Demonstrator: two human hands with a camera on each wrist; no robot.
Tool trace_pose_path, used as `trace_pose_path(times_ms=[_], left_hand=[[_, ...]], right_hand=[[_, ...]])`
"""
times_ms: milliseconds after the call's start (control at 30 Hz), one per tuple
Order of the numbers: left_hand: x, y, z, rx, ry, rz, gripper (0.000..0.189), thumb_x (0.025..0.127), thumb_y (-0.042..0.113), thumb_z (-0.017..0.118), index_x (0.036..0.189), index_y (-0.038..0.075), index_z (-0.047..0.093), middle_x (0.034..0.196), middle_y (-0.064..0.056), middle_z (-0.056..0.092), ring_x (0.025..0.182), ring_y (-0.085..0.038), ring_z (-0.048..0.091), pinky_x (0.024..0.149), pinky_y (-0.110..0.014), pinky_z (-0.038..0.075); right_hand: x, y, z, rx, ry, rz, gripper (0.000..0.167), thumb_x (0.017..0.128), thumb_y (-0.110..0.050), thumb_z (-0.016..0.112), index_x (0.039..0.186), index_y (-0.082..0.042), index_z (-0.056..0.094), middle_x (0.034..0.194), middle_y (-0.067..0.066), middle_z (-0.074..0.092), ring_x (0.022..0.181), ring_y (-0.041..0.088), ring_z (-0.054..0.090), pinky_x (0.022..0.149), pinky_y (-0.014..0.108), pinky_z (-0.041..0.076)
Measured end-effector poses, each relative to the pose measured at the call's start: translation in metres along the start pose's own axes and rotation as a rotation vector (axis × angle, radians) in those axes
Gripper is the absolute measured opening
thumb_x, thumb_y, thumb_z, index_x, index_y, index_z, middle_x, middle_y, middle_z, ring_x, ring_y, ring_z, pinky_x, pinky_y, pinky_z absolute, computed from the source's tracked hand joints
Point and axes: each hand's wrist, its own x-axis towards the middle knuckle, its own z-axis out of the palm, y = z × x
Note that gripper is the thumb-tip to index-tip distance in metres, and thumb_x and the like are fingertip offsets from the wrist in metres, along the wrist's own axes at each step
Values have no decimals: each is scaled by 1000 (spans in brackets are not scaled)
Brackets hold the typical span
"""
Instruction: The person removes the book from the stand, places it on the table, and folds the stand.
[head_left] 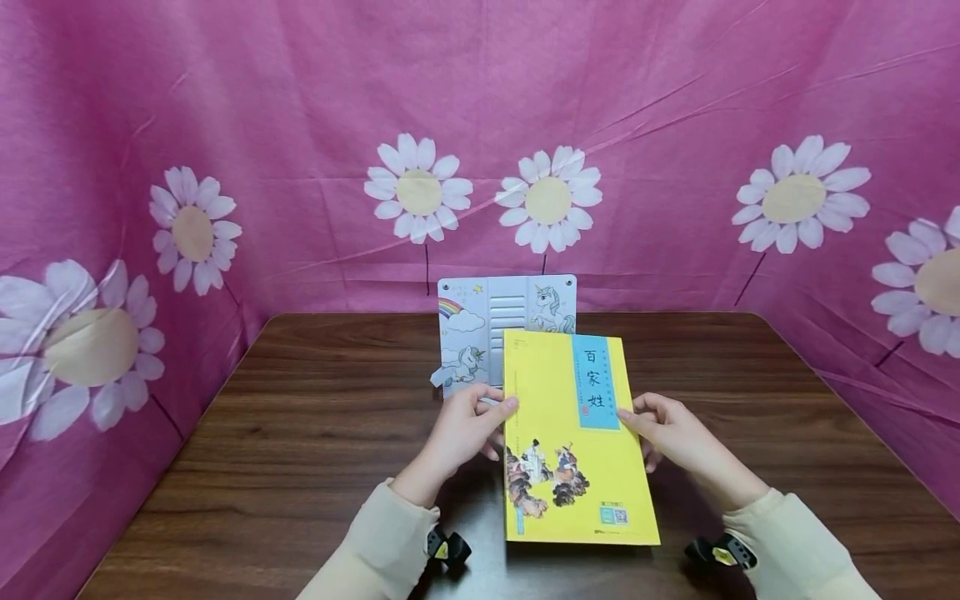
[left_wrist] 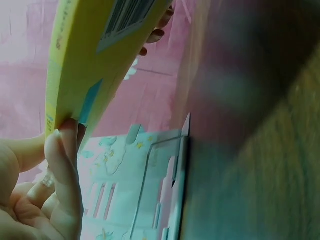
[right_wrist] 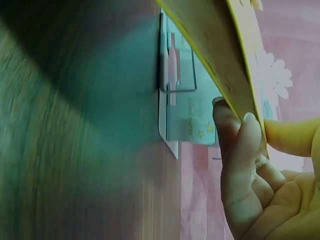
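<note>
The yellow book (head_left: 543,375) was in the air nearer the person than the unicorn stand (head_left: 507,308), above the table (head_left: 337,408), and from the head view it hid the stand's lower right part. The left hand (head_left: 474,427), in front of the stand, had its fingers curled to pinch the spine edge, thumb on the front cover and fingertips behind. The right hand (head_left: 667,429), to the right of the stand, pinched the page edge opposite in the same way. Neither hand gaped; each was closed only to the thickness of the book. Gripping both long edges probably kept the book level from side to side and prevented the covers from falling open, while leaving the front facing the person. The stand was up on the table, its printed face turned toward the person, presumably so that its lip and wire (right_wrist: 179,91) were within reach.

On the cover, a blue panel (head_left: 596,379) carried three large characters, 百家姓, with a small red seal just below. The fine print beside them was too small to read, as was that near the QR code (head_left: 621,517). A barcode (left_wrist: 126,22) showed on the back. The stand's faint lettering could not be made out.
</note>
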Motion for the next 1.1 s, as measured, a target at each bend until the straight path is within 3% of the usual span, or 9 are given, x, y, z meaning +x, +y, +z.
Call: trace_pose_path(times_ms=[267, 533, 800, 1100], left_hand=[[1, -2, 18, -57, -12, -18, 33, 96, 26, 66, 114, -1, 64, 83, -18, 74, 52, -10, 62, 46, -33, 56], [5, -4, 35, -127, -70, -50, 31, 96, 18, 65, 118, -4, 63, 90, -21, 75, 57, -10, 64, 50, -32, 58], [2, -3, 46, -89, -156, -73, 58, 88, 6, 73, 141, -1, 50, 99, -13, 73, 73, -14, 65, 50, -30, 56], [5, -8, 61, -66, -162, -70, 61, 88, 6, 73, 143, 0, 49, 96, -8, 72, 66, -21, 66, 52, -35, 58]], right_hand=[[-5, 11, -15, -14, -18, 18, 39, 102, -27, 56, 114, 9, 49, 82, 7, 67, 57, 19, 61, 51, 35, 55], [-8, 27, -31, -6, -52, 49, 41, 102, -27, 55, 116, 11, 47, 85, 7, 68, 59, 18, 61, 52, 34, 56], [-8, 39, -44, -12, -73, 79, 41, 103, -28, 54, 116, 11, 46, 82, 5, 65, 59, 18, 61, 53, 35, 56], [-6, 56, -58, -28, -119, 71, 43, 104, -27, 51, 118, 13, 45, 85, 5, 68, 60, 17, 62, 54, 35, 57]])
